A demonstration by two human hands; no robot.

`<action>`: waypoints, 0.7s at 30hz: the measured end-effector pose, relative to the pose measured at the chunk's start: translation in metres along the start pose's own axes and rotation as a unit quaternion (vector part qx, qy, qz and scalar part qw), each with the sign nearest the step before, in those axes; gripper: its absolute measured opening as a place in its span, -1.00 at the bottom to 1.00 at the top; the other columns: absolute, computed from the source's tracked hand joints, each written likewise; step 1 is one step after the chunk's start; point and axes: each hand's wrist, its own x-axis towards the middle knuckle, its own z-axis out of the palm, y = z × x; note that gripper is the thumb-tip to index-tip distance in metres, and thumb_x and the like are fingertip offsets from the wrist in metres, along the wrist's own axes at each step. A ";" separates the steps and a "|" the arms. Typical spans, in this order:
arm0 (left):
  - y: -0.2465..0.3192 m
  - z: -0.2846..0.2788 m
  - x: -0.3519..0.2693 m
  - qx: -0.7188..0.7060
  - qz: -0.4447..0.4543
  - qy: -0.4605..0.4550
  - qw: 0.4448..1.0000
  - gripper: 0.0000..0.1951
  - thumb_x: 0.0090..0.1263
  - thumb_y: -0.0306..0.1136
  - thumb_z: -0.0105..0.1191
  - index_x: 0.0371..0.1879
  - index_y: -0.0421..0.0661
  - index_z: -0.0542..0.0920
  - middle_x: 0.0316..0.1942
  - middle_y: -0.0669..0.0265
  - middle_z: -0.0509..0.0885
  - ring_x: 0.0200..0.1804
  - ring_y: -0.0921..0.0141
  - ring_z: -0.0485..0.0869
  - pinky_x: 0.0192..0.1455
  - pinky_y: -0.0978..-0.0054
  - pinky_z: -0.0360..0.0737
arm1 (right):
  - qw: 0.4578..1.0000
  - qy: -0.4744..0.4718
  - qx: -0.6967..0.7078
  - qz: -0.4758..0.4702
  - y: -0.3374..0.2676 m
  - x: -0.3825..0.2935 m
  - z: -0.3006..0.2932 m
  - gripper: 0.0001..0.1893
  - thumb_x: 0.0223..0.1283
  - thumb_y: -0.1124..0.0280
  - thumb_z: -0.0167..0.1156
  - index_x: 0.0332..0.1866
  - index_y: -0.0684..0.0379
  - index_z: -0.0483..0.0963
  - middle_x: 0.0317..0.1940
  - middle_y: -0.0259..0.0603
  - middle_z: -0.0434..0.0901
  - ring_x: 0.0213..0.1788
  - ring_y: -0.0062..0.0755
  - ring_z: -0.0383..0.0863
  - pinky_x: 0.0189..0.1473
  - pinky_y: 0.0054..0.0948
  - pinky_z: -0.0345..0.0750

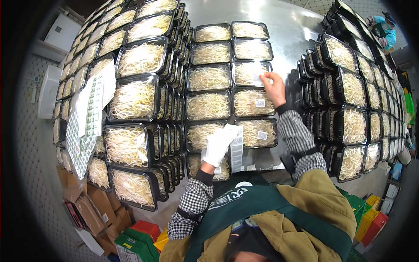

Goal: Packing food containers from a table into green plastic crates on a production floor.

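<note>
Two columns of black plastic trays of bean sprouts under clear film stand before me. My left hand [216,149], in a white glove, is closed on a strip of labels [237,147] that hangs over the near trays. My bare right hand [274,87] is over the third tray from the back in the right column [244,72], thumb and forefinger together at its film; a small label seems to be at the fingertips. Small white labels sit on the two nearer right-column trays, one [260,103] on the farther and another [262,135] on the nearest.
Tall stacks of sprout trays [132,98] rise at the left, with printed sheets [95,98] in plastic on them. More stacks [353,91] line the right of the metal table [281,36]. Crates [140,240] and cardboard boxes [95,209] lie below. A person [384,31] is at the far right.
</note>
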 end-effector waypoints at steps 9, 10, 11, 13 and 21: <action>0.042 -0.007 -0.007 -0.072 -0.014 0.064 0.995 -0.72 0.28 -0.47 0.08 -0.03 -0.22 0.53 -0.31 0.40 0.64 -0.54 0.70 0.44 -0.49 0.78 0.39 | 0.936 0.149 -0.314 -0.047 0.031 0.021 0.027 -0.70 -0.05 0.17 0.30 -0.27 0.12 0.51 -0.01 -0.19 0.41 0.11 -0.20 0.29 0.19 -0.15 0.13; 0.037 -0.008 -0.007 -0.094 -0.001 0.073 0.993 -0.73 0.29 -0.49 0.07 -0.03 -0.23 0.53 -0.29 0.38 0.64 -0.48 0.68 0.48 -0.42 0.75 0.42 | 0.944 0.189 -0.271 -0.017 0.033 0.024 0.028 -0.67 -0.01 0.24 0.26 -0.15 0.15 0.45 0.00 -0.16 0.40 0.11 -0.18 0.29 0.18 -0.16 0.16; 0.031 -0.009 -0.005 -0.115 0.013 0.081 0.990 -0.74 0.29 -0.50 0.06 -0.04 -0.24 0.52 -0.27 0.36 0.64 -0.41 0.65 0.51 -0.35 0.72 0.45 | 0.947 0.228 -0.227 0.013 0.036 0.025 0.027 -0.62 0.03 0.31 0.22 -0.03 0.18 0.40 0.00 -0.13 0.39 0.11 -0.15 0.29 0.16 -0.17 0.20; 0.029 -0.002 0.001 -0.162 0.052 0.116 0.979 -0.83 0.32 -0.47 0.05 -0.16 -0.22 0.58 -0.40 0.44 0.62 -0.58 0.71 0.43 -0.54 0.79 0.35 | 0.943 0.226 -0.245 0.017 0.033 0.019 0.026 -0.61 0.07 0.45 0.09 0.06 0.23 0.33 0.00 -0.06 0.39 0.11 -0.09 0.31 0.11 -0.20 0.29; 0.003 0.002 0.016 -0.093 0.019 0.161 0.982 -0.88 0.29 -0.42 0.10 -0.28 -0.19 0.61 -0.46 0.47 0.59 -0.54 0.71 0.34 -0.50 0.70 0.29 | 0.845 -0.447 0.277 0.100 -0.091 -0.092 0.019 -0.75 0.15 0.37 0.21 -0.10 0.26 0.54 -0.23 -0.33 0.60 -0.16 -0.66 0.51 -0.09 -0.62 0.45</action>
